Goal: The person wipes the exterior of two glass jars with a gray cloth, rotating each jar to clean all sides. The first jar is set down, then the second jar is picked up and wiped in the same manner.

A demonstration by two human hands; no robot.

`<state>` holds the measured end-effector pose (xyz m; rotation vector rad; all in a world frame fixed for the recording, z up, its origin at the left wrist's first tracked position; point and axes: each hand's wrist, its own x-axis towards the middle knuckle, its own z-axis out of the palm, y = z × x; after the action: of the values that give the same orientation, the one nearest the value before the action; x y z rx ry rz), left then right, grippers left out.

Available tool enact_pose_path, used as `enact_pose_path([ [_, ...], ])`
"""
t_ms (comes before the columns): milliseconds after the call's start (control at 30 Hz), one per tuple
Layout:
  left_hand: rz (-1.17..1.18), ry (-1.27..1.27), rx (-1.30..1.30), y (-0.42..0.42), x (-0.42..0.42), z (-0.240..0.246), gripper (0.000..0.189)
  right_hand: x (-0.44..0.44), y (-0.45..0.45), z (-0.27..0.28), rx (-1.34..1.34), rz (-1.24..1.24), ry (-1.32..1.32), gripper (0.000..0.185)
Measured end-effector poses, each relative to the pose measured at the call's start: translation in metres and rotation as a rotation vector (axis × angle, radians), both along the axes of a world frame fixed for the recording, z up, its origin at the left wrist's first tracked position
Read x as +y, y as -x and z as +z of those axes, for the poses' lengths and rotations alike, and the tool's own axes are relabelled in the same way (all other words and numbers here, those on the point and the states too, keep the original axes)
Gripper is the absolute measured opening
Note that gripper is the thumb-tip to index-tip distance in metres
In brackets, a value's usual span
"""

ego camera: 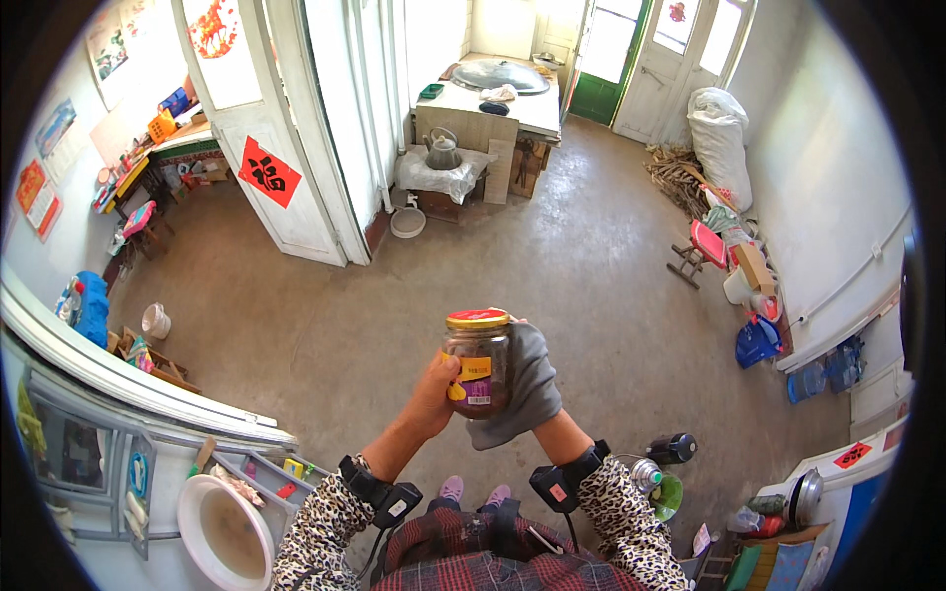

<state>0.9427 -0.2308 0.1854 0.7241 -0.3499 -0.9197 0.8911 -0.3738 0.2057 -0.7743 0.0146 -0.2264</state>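
A glass jar (479, 369) with a red and gold lid and a yellow and purple label is held upright in front of my body, above the floor. My left hand (436, 388) grips its left side, thumb resting on the label. Against the jar's right side lies a grey cloth (526, 391). My right hand (533, 414) is mostly hidden under this cloth and presses it to the glass; a few fingertips show behind the lid. The jar's contents look dark, and I cannot tell what they are.
A white basin (194, 510) of murky water stands at lower left on a grey stand. Thermos flasks (647, 475) are on the floor at right. A kettle (443, 154) sits by the stove ahead. A red folding stool (707, 244) and white sack (720, 148) line the right wall.
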Motion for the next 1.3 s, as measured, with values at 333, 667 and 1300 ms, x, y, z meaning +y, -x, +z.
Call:
enact_pose_path([
  [333,0.423,-0.194,-0.698,0.008,-0.012,0.025,0.069,0.025,0.007,-0.004,0.123,-0.837,0.963,0.040],
  [667,0.053,0.058,-0.211,0.001,-0.006,0.011,0.071,-0.011,-0.001,0.014,0.024,0.056,-0.013,0.062],
  [1300,0.042,0.043,-0.144,0.004,-0.009,0.011,0.065,-0.008,0.005,0.011,-0.032,0.033,0.037,0.066],
])
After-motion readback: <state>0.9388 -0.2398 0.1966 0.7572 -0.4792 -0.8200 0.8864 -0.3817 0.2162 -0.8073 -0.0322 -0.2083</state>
